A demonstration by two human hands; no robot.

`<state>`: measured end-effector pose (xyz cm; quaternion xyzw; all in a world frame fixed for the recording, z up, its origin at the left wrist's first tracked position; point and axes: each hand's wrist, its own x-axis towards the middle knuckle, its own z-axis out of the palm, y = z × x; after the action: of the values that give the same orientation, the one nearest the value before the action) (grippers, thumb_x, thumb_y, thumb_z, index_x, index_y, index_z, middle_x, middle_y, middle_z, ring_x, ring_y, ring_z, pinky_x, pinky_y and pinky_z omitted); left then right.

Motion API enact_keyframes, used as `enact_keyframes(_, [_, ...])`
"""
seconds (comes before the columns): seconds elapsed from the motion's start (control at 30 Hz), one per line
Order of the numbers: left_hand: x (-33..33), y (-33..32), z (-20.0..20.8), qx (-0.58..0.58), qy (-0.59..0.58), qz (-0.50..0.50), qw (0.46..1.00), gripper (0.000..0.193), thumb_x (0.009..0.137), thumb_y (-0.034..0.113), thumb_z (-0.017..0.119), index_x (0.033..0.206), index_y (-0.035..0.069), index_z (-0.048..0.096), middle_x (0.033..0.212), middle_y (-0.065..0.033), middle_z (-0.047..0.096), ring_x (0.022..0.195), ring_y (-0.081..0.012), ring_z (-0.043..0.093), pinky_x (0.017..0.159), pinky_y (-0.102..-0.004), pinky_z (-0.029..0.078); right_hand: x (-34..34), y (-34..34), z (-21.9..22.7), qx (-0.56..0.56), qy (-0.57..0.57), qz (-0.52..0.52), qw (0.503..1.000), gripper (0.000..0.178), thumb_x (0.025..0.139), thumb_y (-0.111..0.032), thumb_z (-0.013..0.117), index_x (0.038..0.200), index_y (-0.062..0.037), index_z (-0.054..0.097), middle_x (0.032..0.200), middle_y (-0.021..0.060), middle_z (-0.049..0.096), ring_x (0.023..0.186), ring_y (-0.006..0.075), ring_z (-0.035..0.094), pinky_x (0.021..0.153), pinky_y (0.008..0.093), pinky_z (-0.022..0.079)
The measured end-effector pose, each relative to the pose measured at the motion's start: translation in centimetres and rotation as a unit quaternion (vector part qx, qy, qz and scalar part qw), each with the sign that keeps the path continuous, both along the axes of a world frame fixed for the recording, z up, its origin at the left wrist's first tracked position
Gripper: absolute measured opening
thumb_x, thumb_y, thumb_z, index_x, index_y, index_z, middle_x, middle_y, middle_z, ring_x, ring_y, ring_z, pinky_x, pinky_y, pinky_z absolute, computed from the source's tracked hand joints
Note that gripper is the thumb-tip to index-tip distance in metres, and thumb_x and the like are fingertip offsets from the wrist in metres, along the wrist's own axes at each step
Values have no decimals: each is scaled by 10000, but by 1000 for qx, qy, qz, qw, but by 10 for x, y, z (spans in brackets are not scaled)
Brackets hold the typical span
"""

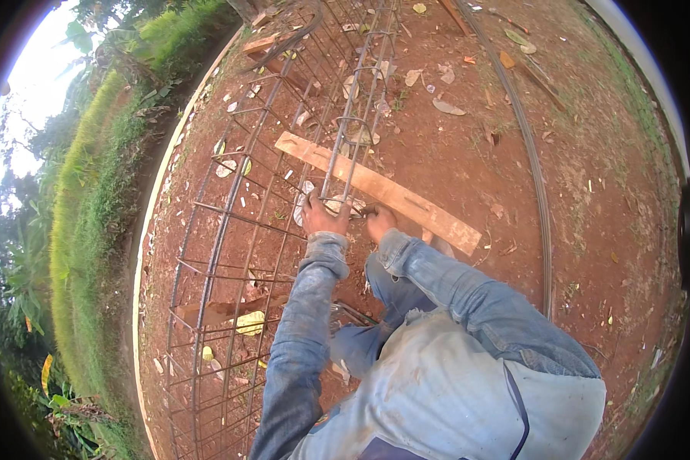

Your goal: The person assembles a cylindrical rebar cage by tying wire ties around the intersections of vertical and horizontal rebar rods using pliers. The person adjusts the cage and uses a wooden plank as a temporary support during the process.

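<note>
A narrow cage of steel rebar [333, 162] with bent stirrups runs away from me, its near part crossing a wooden plank [414, 205]. Just on my side of the plank, my left hand [326, 216] is closed round the near part of these bars. Close to its right, my right hand [380, 224] has its fingers curled together beside the rebar. Whatever those fingers hold is too small or hidden to make out. More bar ends [354, 313] show between my sleeves, near my bent knee.
A wider rebar cage [221, 230] lies along my left, with a wooden piece [222, 310] beneath it. Long thin rods [530, 146] stretch along the right. Dry leaves [448, 107] dot the red soil. Past a pale edging [139, 284] grows tall grass [92, 199].
</note>
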<state>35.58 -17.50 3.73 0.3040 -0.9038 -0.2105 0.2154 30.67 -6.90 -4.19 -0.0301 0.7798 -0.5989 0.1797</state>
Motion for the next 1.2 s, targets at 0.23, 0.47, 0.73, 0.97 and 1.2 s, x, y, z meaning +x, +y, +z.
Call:
enact_keyframes(0.23, [7, -19, -3, -10, 29, -25, 999, 346, 724, 243, 679, 1012, 56, 632, 984, -179, 605, 922, -338, 557, 826, -425, 436, -2, -5, 9, 52, 20, 4, 998, 224, 825, -91, 466, 954, -86, 649, 976, 156, 639, 943, 298, 597, 840, 381, 447])
enact_keyframes(0.47, [1, -5, 19, 37, -58, -23, 997, 391, 721, 289, 686, 1034, 57, 650, 725, -135, 663, 714, -283, 647, 686, -370, 501, -9, -12, -3, 19, -12, 35, 999, 242, 818, -76, 470, 974, -105, 652, 996, 166, 632, 943, 296, 598, 832, 370, 451])
enact_keyframes(0.73, [-6, -3, 8, 68, -16, -12, 997, 414, 709, 301, 700, 1043, 62, 648, 753, -129, 675, 735, -246, 662, 689, -348, 507, -5, -28, -10, -51, 21, 32, 998, 228, 813, -66, 477, 957, -79, 654, 939, 167, 642, 909, 305, 607, 812, 364, 459])
enact_keyframes(0.97, [-22, -26, -31, 214, 45, -35, 975, 332, 733, 111, 684, 1022, -34, 607, 768, -168, 661, 677, -225, 653, 617, -307, 534, -17, -37, -35, -121, 50, 52, 990, 218, 832, -95, 473, 959, -61, 647, 934, 174, 640, 913, 311, 605, 806, 365, 460])
enact_keyframes(1.2, [-21, -19, -59, 351, 220, 12, 910, 201, 745, -67, 631, 930, -93, 558, 798, -174, 625, 657, -207, 636, 550, -269, 543, 2, -14, 3, -67, 142, 107, 982, 259, 858, -180, 477, 1025, -61, 636, 989, 175, 629, 945, 312, 594, 842, 356, 447])
